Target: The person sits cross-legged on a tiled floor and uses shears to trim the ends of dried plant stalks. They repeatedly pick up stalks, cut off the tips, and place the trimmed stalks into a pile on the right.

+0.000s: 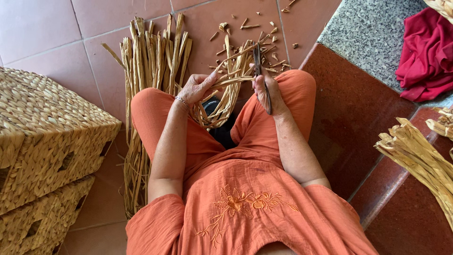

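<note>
I sit in orange clothes above a tiled floor. My left hand (197, 87) grips a bent bundle of dried straw-coloured fibre strips (226, 97) that loops down between my knees. My right hand (265, 89) holds a dark, narrow knife-like tool (258, 61) upright against the ends of the strips. A silver bracelet sits on my left wrist. Cut bits of fibre (245, 26) lie scattered on the tiles just beyond my hands.
A long sheaf of dried strips (151, 61) lies on the floor at my left leg. Two woven baskets (42, 137) are stacked at the left. A granite and red stone step (358, 94) is on the right, with red cloth (427, 52) and more fibre bundles (420, 156).
</note>
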`<state>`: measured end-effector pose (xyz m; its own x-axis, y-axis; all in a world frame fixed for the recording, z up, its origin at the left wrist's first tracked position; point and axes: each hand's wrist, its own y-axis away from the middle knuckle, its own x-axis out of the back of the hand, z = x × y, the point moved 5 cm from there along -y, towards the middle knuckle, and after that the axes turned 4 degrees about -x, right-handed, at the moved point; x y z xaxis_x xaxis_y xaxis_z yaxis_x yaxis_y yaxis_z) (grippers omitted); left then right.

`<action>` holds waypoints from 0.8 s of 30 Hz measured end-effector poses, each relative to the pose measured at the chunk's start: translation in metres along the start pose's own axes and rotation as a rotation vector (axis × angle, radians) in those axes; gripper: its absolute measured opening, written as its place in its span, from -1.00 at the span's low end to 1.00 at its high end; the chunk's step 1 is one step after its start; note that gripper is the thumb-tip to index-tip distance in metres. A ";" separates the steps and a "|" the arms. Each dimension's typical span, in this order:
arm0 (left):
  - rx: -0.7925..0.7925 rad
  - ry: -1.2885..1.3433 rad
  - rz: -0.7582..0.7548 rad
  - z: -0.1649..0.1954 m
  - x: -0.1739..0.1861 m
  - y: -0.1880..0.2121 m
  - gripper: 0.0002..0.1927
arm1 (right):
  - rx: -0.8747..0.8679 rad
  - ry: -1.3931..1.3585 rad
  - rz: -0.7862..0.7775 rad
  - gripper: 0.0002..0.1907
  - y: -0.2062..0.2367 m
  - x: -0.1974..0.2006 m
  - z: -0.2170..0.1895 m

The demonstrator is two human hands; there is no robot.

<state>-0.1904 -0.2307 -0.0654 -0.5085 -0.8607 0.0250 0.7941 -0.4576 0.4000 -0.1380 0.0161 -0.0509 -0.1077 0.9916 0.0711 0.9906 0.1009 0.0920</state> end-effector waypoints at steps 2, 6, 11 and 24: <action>0.014 0.010 -0.020 0.000 0.000 0.002 -0.49 | -0.006 -0.031 -0.004 -0.10 0.002 0.000 -0.001; 0.012 -0.044 -0.074 0.000 0.001 0.006 -0.45 | -0.120 -0.218 0.038 -0.18 0.008 0.002 0.011; 0.003 -0.079 -0.035 0.001 0.006 0.006 -0.45 | 0.028 -0.046 0.133 -0.21 0.005 0.004 0.020; -0.124 0.173 0.209 0.022 0.021 0.021 -0.74 | -0.070 -0.524 0.398 -0.33 0.026 0.054 -0.025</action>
<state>-0.1915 -0.2539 -0.0366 -0.2741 -0.9594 -0.0659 0.9155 -0.2813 0.2875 -0.1199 0.0699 -0.0194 0.3379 0.8618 -0.3783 0.9367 -0.2689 0.2240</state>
